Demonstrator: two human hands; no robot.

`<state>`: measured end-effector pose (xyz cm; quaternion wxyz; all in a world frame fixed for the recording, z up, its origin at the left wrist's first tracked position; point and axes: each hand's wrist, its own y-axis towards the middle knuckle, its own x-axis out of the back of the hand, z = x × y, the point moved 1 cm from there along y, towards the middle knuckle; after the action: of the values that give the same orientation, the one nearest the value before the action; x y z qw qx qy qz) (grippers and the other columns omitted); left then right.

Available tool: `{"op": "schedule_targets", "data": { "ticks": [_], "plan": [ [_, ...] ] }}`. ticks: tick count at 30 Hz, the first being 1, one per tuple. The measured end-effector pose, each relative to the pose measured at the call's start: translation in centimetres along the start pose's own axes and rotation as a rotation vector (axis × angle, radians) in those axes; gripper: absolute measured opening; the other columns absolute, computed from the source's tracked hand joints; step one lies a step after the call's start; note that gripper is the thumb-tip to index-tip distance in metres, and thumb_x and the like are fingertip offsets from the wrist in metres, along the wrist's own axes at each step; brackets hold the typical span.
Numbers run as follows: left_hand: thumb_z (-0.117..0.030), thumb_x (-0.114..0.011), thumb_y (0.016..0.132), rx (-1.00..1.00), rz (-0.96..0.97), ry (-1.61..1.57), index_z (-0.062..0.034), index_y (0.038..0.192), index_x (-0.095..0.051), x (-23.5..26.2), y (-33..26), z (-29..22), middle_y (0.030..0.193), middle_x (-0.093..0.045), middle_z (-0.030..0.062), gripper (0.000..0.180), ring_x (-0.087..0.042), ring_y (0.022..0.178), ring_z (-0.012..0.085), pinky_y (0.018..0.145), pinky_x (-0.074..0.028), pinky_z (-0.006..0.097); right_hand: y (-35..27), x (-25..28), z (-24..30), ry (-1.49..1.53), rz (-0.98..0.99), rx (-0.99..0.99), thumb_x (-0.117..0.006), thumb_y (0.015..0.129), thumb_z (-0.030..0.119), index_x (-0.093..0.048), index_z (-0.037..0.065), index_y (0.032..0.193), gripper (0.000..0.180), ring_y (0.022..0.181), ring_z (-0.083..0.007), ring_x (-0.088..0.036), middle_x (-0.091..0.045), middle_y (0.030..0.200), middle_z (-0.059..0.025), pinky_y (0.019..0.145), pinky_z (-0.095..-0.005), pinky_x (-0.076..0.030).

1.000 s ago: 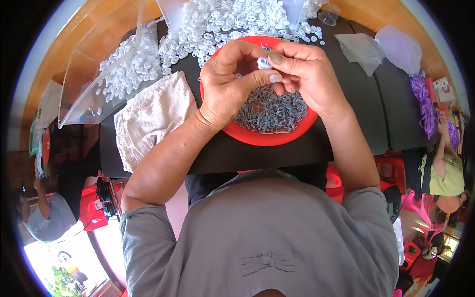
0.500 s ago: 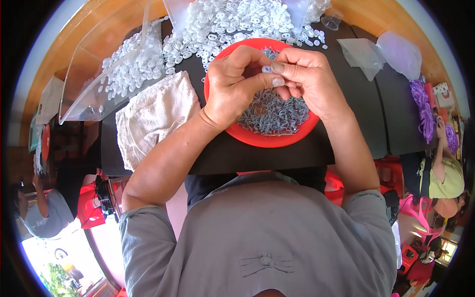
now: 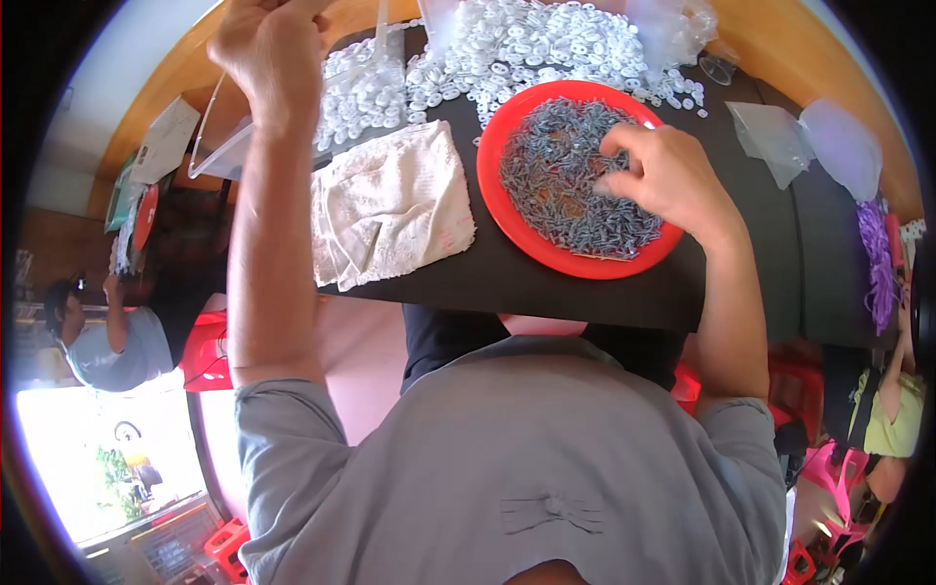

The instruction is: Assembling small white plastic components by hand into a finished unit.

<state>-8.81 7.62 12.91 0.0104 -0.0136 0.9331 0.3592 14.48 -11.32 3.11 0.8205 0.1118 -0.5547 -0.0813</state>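
Observation:
My right hand [image 3: 675,183] is over a round red plate [image 3: 495,200] spread with small grey screws [image 3: 575,210]. Its thumb and forefinger are curved and apart, the tips close above the screws; nothing shows between them. At the upper left my left hand [image 3: 268,58] is raised over the side of a clear plastic bin [image 3: 229,156]. The top edge cuts off its fingers, so what they hold, if anything, is hidden. Small white oval plastic pieces with holes [image 3: 546,44] lie heaped beyond the plate, and more fill the bin.
A folded cream cloth [image 3: 395,205] lies left of the plate on the dark table [image 3: 585,297]. Clear plastic bags [image 3: 843,146] and purple cord [image 3: 876,263] are at the right. Another person [image 3: 117,341] is at the far left, with a light-green sleeve [image 3: 899,414] at the far right.
My hands were together over the plate, pinching a small white piece. They have parted: the left has swung up and left to the bin, the right has lowered toward the screws.

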Motion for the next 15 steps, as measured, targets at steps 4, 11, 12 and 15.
{"op": "schedule_targets", "data": {
  "ticks": [4, 11, 12, 15],
  "plan": [
    [-0.001, -0.071, 0.074, -0.429, 0.136, 0.628, -0.0012, 0.084, -0.063, 2.3, 3.2, 2.9, 0.068, -0.056, 0.0022, 0.012, -0.05, 0.052, 0.0089, 0.047, -0.039, 0.021, 0.0, -2.2, 0.0, -0.026, 0.156, 0.072, -0.071, 0.074, 0.014, -0.064, 0.004, 0.085, 0.017, 0.068, -0.0312, -0.062, -0.063, 0.07, -0.0125, 0.064, -0.0411, -0.045],
    [-0.003, -0.067, 0.082, -0.138, 0.574, 0.258, -0.0008, 0.09, -0.068, -1.2, -6.2, 3.3, 0.075, -0.066, 0.0023, 0.008, -0.058, 0.069, 0.0067, 0.063, -0.047, 0.023, 0.3, -2.3, -0.3, 0.104, -0.024, 0.071, -0.062, 0.079, 0.005, -0.059, 0.003, 0.083, 0.005, 0.073, -0.0309, -0.061, -0.062, 0.08, -0.0122, 0.067, -0.0386, -0.046],
    [-0.003, -0.067, 0.08, -0.008, 0.698, 0.267, -0.0004, 0.091, -0.068, -1.6, -6.9, 4.2, 0.075, -0.065, 0.0025, 0.011, -0.058, 0.071, 0.0074, 0.065, -0.048, 0.024, 0.3, -2.2, -0.6, 0.099, -0.021, 0.073, -0.062, 0.079, 0.005, -0.059, 0.003, 0.083, 0.005, 0.073, -0.0309, -0.061, -0.062, 0.08, -0.0122, 0.067, -0.0386, -0.046],
    [-0.004, -0.069, 0.075, 0.142, 0.865, 0.43, 0.0007, 0.092, -0.068, -1.5, -7.5, 8.6, 0.073, -0.062, 0.0029, 0.018, -0.058, 0.071, 0.0105, 0.066, -0.048, 0.026, 0.6, -2.3, -0.7, 0.101, -0.061, 0.065, -0.062, 0.08, 0.004, -0.058, 0.003, 0.085, 0.006, 0.071, -0.0302, -0.059, -0.06, 0.079, -0.0121, 0.065, -0.0375, -0.045]
  ]
}}
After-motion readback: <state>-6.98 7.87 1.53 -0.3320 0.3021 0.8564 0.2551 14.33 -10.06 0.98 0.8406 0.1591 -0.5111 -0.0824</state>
